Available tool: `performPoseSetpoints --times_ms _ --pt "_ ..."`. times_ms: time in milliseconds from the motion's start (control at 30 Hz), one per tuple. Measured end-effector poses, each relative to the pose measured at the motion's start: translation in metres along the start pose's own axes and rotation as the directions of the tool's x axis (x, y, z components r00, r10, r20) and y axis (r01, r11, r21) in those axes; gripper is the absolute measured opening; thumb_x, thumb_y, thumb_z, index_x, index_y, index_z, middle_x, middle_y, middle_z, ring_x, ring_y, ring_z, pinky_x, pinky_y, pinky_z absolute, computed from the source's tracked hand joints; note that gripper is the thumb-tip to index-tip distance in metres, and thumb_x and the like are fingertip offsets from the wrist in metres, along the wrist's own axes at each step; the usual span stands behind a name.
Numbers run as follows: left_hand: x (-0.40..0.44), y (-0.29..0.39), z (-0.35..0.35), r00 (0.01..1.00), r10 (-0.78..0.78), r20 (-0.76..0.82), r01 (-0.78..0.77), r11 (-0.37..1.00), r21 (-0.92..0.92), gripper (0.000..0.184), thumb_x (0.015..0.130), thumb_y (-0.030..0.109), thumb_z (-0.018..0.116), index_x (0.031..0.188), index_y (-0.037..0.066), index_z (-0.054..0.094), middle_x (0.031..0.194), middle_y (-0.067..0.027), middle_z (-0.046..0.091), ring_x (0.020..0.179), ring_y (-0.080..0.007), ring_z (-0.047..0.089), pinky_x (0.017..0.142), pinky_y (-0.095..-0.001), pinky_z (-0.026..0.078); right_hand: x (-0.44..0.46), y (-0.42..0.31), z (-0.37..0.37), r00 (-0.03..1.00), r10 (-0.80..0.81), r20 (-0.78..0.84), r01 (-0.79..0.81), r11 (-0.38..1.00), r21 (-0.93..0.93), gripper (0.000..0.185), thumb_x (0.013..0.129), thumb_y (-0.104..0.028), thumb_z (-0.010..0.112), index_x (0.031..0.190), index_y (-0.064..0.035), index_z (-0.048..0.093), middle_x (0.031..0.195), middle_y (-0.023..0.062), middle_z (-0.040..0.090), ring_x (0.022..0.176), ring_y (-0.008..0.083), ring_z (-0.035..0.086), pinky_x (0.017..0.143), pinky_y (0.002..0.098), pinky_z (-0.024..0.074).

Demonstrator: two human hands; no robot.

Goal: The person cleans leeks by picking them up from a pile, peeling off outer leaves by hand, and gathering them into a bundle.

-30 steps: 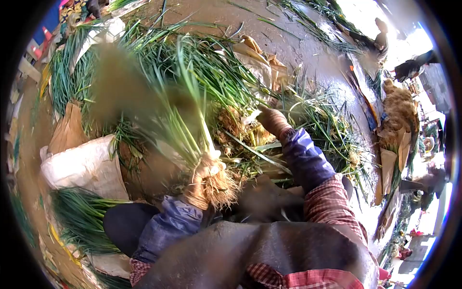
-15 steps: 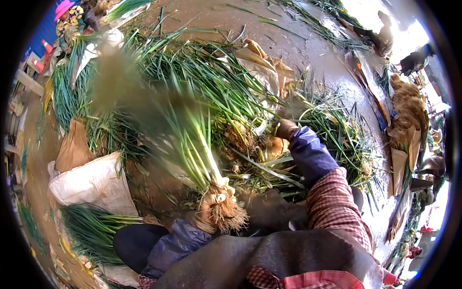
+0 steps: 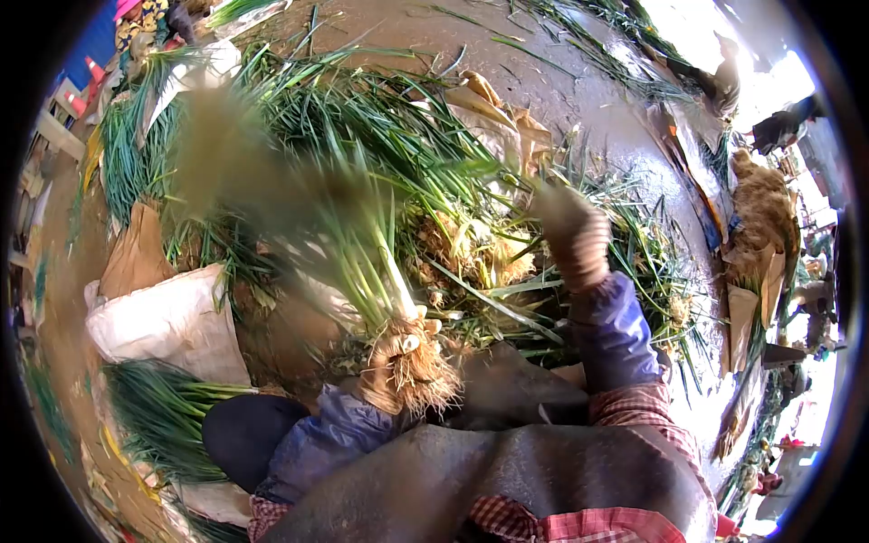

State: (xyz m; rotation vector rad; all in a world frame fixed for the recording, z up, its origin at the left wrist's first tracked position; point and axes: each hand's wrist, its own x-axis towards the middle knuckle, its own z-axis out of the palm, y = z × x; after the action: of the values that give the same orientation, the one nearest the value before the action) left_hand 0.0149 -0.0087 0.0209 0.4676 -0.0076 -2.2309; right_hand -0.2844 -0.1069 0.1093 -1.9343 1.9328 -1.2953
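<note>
A bunch of green onions [image 3: 385, 262] with white stems and shaggy roots stands up from my left hand [image 3: 391, 362], whose fingers wrap round the stems just above the roots. My right hand [image 3: 579, 237] is raised over the right edge of the large onion pile [image 3: 371, 127]; its fingertips are blurred, and leafy strands show beside them. Whether it grips those strands cannot be made out. Both hands look gloved. Roots and pale stems [image 3: 475, 253] of the pile lie between my hands.
A white sack [image 3: 172, 317] lies at the left, above another onion bundle [image 3: 163, 416] near my knee. Loose leaves [image 3: 652, 262] litter the right side. A person in a pink hat [image 3: 136, 18] is at the upper left. A dark smudge blurs part of the view.
My right hand has come up from low in the pile and moved slightly right. The bunch in my left hand rose a little from half a second ago.
</note>
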Motion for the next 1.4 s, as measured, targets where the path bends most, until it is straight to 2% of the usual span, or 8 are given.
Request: performPoseSetpoints --times_ms 100,300,500,633,833,967,1133,1400 --pt "-0.002 -0.001 0.014 0.996 0.093 0.012 -0.094 0.994 0.063 0.047 0.085 0.02 0.061 0.127 0.005 0.047 0.12 -0.0216 0.051 0.107 -0.0316 0.056 0.075 -0.0481 0.058 0.008 -0.053 -0.04 0.95 0.152 -0.273 -0.023 0.905 0.424 0.014 0.088 -0.009 0.059 0.074 -0.0074 0.061 0.067 0.0019 0.063 0.051 0.0068 0.051 0.044 0.0201 0.0422" --pt "-0.006 0.005 0.035 1.0 -0.029 0.008 0.028 0.997 0.073 0.051 0.077 0.005 0.057 0.126 0.0 0.047 0.122 -0.0168 0.055 0.089 -0.0229 0.061 0.074 -0.039 0.056 -0.045 -0.048 0.012 0.64 0.237 0.731 -0.766 0.121 0.632 0.026 0.087 -0.026 0.062 0.094 -0.0016 0.065 0.092 0.013 0.069 0.083 0.0241 0.065 0.083 0.0365 0.0496" --pt "-0.007 0.004 0.029 0.991 -0.129 0.048 0.118 0.976 0.182 0.039 0.079 0.004 0.064 0.116 0.002 0.053 0.107 -0.0118 0.058 0.094 -0.023 0.06 0.08 -0.0324 0.055 -0.115 -0.01 0.084 0.513 0.076 0.855 -0.77 0.48 0.42 0.036 0.086 -0.032 0.065 0.109 -0.0044 0.065 0.09 0.0052 0.067 0.079 0.0089 0.06 0.063 0.0225 0.0485" --pt "0.008 0.0 0.003 0.99 -0.096 0.101 0.087 0.992 0.096 0.038 0.079 0.006 0.064 0.115 0.004 0.053 0.113 -0.0181 0.057 0.1 -0.0261 0.06 0.083 -0.0382 0.055 -0.084 -0.056 0.051 0.563 0.058 0.824 -0.826 0.024 0.563 0.021 0.082 -0.015 0.068 0.101 -0.0067 0.063 0.088 0.0072 0.068 0.067 0.0111 0.059 0.049 0.0229 0.045" --pt "0.001 0.001 0.001 0.999 0.004 -0.048 -0.002 0.999 0.033 0.048 0.078 0.003 0.056 0.125 -0.001 0.05 0.106 -0.0142 0.062 0.095 -0.0244 0.062 0.08 -0.0365 0.055 -0.046 -0.062 -0.048 0.914 0.391 0.106 -0.308 0.5 0.81 0.012 0.078 -0.012 0.066 0.088 -0.007 0.061 0.086 0.0085 0.066 0.072 0.0166 0.06 0.067 0.0324 0.0509" --pt "0.008 0.0 -0.021 1.0 -0.015 -0.012 0.015 1.0 0.021 0.047 0.078 0.003 0.057 0.124 -0.001 0.049 0.099 -0.0116 0.06 0.087 -0.0227 0.061 0.077 -0.0367 0.055 -0.041 0.025 -0.123 0.678 0.519 -0.521 0.045 0.677 0.734 0.016 0.086 -0.014 0.063 0.099 -0.0047 0.062 0.093 0.0097 0.065 0.082 0.0197 0.063 0.074 0.0285 0.0543" --pt "-0.003 0.012 0.009 0.964 0.152 0.22 -0.145 0.988 -0.045 0.042 0.075 0.003 0.061 0.115 0.002 0.047 0.091 -0.0084 0.054 0.08 -0.0187 0.057 0.067 -0.0336 0.053 -0.048 0.114 -0.124 0.336 0.91 -0.244 -0.144 0.306 0.941 0.036 0.085 -0.018 0.063 0.112 0.0045 0.053 0.094 0.0182 0.064 0.085 0.0242 0.064 0.077 0.0332 0.0561" --pt "0.007 0.005 0.009 0.964 0.265 0.027 -0.266 0.961 0.077 0.033 0.075 0.004 0.06 0.108 0.0 0.056 0.09 -0.0101 0.06 0.081 -0.02 0.06 0.069 -0.0352 0.056 -0.044 0.081 0.1 0.853 0.362 0.376 -0.397 0.918 0.017 0.051 0.088 -0.028 0.06 0.13 -0.005 0.045 0.107 0.0165 0.063 0.098 0.0261 0.06 0.09 0.0327 0.0462"
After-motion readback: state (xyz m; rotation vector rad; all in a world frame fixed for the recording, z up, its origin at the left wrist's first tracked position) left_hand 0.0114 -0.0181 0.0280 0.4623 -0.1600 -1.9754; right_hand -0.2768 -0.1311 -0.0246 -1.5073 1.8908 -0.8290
